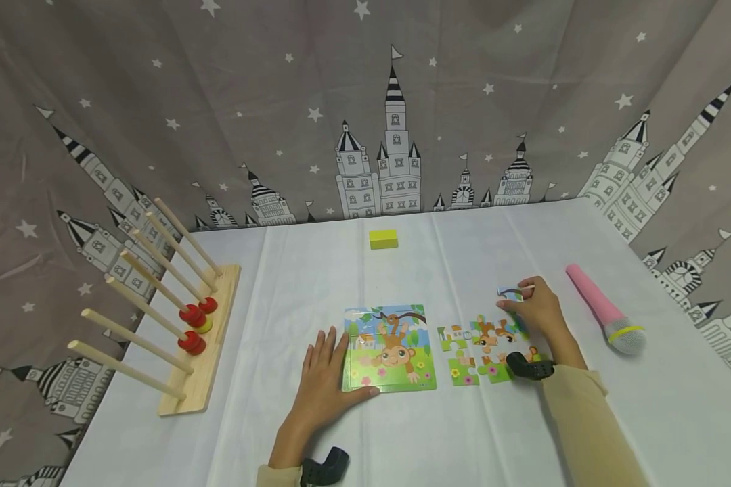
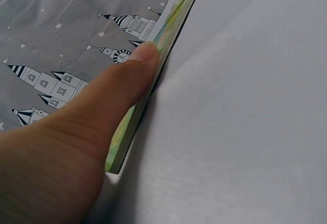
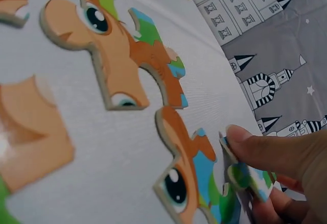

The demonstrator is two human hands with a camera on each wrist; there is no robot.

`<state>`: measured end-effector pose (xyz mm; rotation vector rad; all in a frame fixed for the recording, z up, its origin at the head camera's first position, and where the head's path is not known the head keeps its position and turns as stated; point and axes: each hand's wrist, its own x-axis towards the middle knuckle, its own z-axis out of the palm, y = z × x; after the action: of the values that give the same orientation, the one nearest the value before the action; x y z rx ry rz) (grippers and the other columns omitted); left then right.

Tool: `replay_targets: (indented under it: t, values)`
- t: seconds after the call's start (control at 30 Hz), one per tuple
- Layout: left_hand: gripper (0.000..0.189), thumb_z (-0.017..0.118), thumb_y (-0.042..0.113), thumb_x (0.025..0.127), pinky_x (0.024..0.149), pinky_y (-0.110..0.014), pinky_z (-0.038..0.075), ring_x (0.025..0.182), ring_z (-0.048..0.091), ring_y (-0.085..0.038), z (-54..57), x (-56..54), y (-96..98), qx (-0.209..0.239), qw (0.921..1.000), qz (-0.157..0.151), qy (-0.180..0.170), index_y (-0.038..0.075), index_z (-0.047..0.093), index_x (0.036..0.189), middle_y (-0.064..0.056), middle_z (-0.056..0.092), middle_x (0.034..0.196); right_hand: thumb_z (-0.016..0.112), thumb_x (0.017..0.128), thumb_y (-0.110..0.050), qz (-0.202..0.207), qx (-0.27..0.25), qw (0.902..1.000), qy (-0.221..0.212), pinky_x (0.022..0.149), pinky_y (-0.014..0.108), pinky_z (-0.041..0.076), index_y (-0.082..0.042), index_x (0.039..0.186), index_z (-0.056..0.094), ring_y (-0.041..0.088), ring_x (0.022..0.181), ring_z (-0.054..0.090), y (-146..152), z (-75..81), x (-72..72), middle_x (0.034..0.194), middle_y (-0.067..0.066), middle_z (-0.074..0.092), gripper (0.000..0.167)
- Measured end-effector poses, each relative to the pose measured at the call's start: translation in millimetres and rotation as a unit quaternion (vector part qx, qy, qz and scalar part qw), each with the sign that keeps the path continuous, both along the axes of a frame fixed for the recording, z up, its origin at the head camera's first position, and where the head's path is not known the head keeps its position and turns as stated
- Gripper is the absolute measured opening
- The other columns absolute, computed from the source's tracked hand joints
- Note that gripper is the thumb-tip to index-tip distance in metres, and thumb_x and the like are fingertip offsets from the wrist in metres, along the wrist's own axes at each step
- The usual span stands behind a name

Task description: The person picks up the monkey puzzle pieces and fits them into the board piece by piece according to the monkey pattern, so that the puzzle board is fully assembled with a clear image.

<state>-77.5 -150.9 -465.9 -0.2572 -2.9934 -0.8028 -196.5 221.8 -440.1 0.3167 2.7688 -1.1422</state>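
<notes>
A square jigsaw puzzle board [image 1: 396, 362] with a monkey picture lies flat on the white table. My left hand [image 1: 323, 382] rests at its lower left corner, fingers straight along the left side. In the left wrist view the thumb [image 2: 125, 76] touches the board's edge. On the right, my right hand [image 1: 542, 310] pinches a puzzle piece [image 1: 510, 293] between thumb and fingers; the right wrist view shows this piece [image 3: 240, 175] tilted up from the table. Several loose puzzle pieces [image 1: 492, 338] with parts of a monkey face lie just below that hand, some partly hidden by the wrist.
A wooden peg rack [image 1: 216, 352] with red and yellow rings stands at the left. Behind the board lies a yellow block [image 1: 383, 239]. A pink toy microphone [image 1: 597, 297] lies to the right of my right hand. A grey castle-print curtain [image 1: 317, 81] hangs behind the table.
</notes>
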Motion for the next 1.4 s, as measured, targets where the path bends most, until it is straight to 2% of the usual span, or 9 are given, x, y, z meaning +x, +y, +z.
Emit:
replay_targets:
  t: [0.17, 0.3, 0.5, 0.77, 0.83, 0.93, 1.07, 1.2, 1.4]
  values:
    - [0.104, 0.066, 0.064, 0.063, 0.113, -0.052, 0.009, 0.140, 0.010, -0.036, -0.4, 0.2, -0.3, -0.003, 1.0000, 0.001, 0.002, 0.008, 0.028, 0.142, -0.018, 0.019, 0.150, 0.068, 0.080, -0.029, 0.003, 0.021, 0.9989, 0.041, 0.069, 0.038, 0.043, -0.004, 0.131, 0.040, 0.032, 0.089, 0.050, -1, -2.2, 3.7, 0.106, 0.023, 0.052, 0.062]
    - [0.104, 0.066, 0.065, 0.064, 0.113, -0.052, 0.009, 0.140, 0.010, -0.036, -0.6, 0.3, -0.4, -0.001, 1.0000, 0.001, 0.000, 0.008, 0.028, 0.143, -0.018, 0.018, 0.150, 0.066, 0.082, -0.027, 0.021, 0.030, 0.9970, 0.068, 0.071, 0.042, 0.043, -0.011, 0.130, 0.047, 0.034, 0.094, 0.049, -2, -4.1, 6.8, 0.109, 0.024, 0.052, 0.054]
    - [0.104, 0.066, 0.065, 0.064, 0.113, -0.052, 0.009, 0.140, 0.009, -0.035, -0.9, 0.3, -0.2, 0.000, 1.0000, 0.001, -0.002, 0.008, 0.027, 0.143, -0.017, 0.018, 0.151, 0.064, 0.084, -0.024, 0.043, 0.038, 0.9940, 0.093, 0.076, 0.046, 0.043, -0.010, 0.120, 0.058, 0.034, 0.097, 0.049, -3, -6.2, 9.4, 0.113, 0.024, 0.055, 0.039]
    - [0.104, 0.066, 0.064, 0.064, 0.113, -0.052, 0.008, 0.140, 0.009, -0.036, -0.9, -0.1, 0.1, 0.002, 1.0000, 0.000, -0.002, 0.008, 0.028, 0.143, -0.018, 0.018, 0.151, 0.062, 0.085, -0.020, 0.055, 0.048, 0.9914, 0.108, 0.064, 0.031, 0.040, -0.007, 0.118, 0.059, 0.031, 0.088, 0.050, -7, -5.8, 8.9, 0.115, 0.024, 0.057, 0.036]
    - [0.104, 0.066, 0.064, 0.064, 0.113, -0.052, 0.008, 0.140, 0.009, -0.036, -0.9, 0.0, 0.0, 0.001, 1.0000, -0.001, 0.000, 0.008, 0.028, 0.142, -0.018, 0.018, 0.151, 0.063, 0.084, -0.019, 0.058, 0.045, 0.9903, 0.118, 0.058, 0.027, 0.037, -0.007, 0.118, 0.060, 0.027, 0.079, 0.048, -9, -5.2, 9.1, 0.110, 0.023, 0.058, 0.036]
    - [0.103, 0.066, 0.064, 0.064, 0.113, -0.052, 0.008, 0.140, 0.009, -0.036, -1.1, 0.2, 0.0, 0.000, 1.0000, -0.002, 0.001, 0.008, 0.028, 0.142, -0.018, 0.018, 0.150, 0.063, 0.084, -0.020, 0.058, 0.038, 0.9893, 0.129, 0.050, 0.024, 0.032, -0.008, 0.117, 0.060, 0.019, 0.065, 0.040, -14, -3.2, 9.5, 0.091, 0.018, 0.058, 0.035]
    - [0.104, 0.066, 0.065, 0.064, 0.113, -0.052, 0.008, 0.141, 0.009, -0.035, -0.9, 0.2, 0.2, 0.001, 1.0000, -0.002, 0.000, 0.008, 0.028, 0.142, -0.018, 0.018, 0.151, 0.064, 0.085, -0.023, 0.056, 0.012, 0.9902, 0.127, 0.044, 0.024, 0.031, -0.011, 0.117, 0.061, 0.015, 0.055, 0.033, -24, 1.3, 9.2, 0.069, 0.007, 0.046, 0.035]
    - [0.104, 0.067, 0.064, 0.064, 0.113, -0.052, 0.008, 0.140, 0.009, -0.036, -0.8, -0.1, 0.0, 0.004, 1.0000, 0.000, 0.002, 0.008, 0.028, 0.142, -0.018, 0.019, 0.150, 0.064, 0.084, -0.026, 0.061, -0.023, 0.9906, 0.121, 0.045, 0.023, 0.030, -0.014, 0.117, 0.060, 0.015, 0.055, 0.033, -38, 2.8, 8.9, 0.068, 0.004, 0.042, 0.036]
    - [0.104, 0.066, 0.064, 0.064, 0.113, -0.052, 0.008, 0.141, 0.009, -0.035, -1.0, -0.4, -0.5, 0.005, 1.0000, 0.004, -0.003, 0.009, 0.027, 0.143, -0.017, 0.018, 0.151, 0.066, 0.083, -0.026, 0.104, -0.060, 0.9855, 0.120, 0.050, 0.025, 0.028, -0.015, 0.116, 0.060, 0.015, 0.054, 0.028, -68, -3.7, 9.2, 0.064, 0.002, 0.034, 0.035]
